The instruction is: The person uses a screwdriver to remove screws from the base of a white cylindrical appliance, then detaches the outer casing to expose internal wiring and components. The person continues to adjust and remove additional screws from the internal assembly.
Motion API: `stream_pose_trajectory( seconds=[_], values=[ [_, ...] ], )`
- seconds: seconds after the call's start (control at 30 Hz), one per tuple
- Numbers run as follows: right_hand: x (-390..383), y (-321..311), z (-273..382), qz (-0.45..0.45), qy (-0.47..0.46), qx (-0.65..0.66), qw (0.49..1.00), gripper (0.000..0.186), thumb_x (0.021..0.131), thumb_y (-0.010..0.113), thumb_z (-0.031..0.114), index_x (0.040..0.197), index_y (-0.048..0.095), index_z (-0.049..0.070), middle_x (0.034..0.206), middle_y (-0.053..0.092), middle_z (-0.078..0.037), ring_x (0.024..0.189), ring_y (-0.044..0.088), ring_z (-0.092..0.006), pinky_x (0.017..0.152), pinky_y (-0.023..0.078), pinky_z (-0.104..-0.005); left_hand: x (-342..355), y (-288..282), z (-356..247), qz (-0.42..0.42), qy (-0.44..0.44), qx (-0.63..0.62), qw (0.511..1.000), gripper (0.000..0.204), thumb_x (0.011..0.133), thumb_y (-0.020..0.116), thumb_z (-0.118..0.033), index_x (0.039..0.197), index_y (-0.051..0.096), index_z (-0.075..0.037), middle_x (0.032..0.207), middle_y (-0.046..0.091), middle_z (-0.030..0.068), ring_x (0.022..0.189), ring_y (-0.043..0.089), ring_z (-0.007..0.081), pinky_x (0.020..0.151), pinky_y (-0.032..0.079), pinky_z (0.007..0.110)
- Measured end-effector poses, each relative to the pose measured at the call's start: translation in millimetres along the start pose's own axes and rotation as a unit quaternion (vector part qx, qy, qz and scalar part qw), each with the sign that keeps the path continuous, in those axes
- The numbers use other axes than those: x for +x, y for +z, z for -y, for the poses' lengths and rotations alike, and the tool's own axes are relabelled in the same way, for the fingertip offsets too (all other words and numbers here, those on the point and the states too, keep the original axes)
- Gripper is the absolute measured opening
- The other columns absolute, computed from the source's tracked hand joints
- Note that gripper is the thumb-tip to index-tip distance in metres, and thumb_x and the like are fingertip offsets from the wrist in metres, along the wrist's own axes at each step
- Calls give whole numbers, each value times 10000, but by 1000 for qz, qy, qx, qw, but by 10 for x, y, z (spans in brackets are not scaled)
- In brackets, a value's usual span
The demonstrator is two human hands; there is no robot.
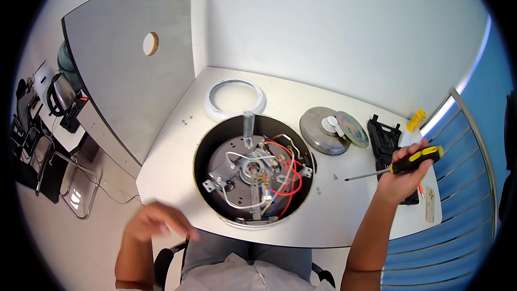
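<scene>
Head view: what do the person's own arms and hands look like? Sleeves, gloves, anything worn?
Both hands are bare: no gloves on the left hand or the right hand. Both forearms are bare too, with no sleeves reaching the part in view. No watch, band or ring shows on either wrist or hand, though the left hand is motion-blurred, so small items there cannot be ruled out.

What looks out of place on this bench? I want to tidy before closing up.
Loose small screws lie scattered on the table, more right of the opened appliance. Its red wires are exposed. The right hand holds a screwdriver.
</scene>
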State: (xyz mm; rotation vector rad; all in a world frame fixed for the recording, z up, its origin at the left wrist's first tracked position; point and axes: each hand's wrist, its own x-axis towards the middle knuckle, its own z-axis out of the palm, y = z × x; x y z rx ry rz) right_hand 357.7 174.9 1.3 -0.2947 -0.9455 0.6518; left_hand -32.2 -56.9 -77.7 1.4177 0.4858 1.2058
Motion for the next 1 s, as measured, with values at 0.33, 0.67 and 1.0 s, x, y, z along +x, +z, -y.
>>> stream_pose_trajectory(
  seconds=[0.33,0.67,1.0],
  values=[
    [-142,2192,-265,276,154,141,938,362,964,324,384,1156,419,92,735,505,-57,533,458,-138,475,366,-261,1662,-1083,463,-263,67,71,960,391,883,500,-303,1193,519,-65,1238,518,70,1147,476,180,968,342,322],
    [-266,2320,-565,339,194,103,915,395,960,271,372,1159,440,76,707,484,-53,475,429,-112,434,336,-239,1600,-1033,937,-83,-74,-164,980,904,747,399,-744,1320,408,-46,1273,492,101,1196,446,205,1029,329,343],
    [-270,2341,-560,333,194,100,917,406,961,261,377,1154,445,70,697,478,-51,470,421,-112,431,318,-236,1542,-1088,1021,-107,-145,-210,961,907,744,371,-756,1332,402,-66,1283,487,103,1206,437,208,1052,293,343]
  ],
)
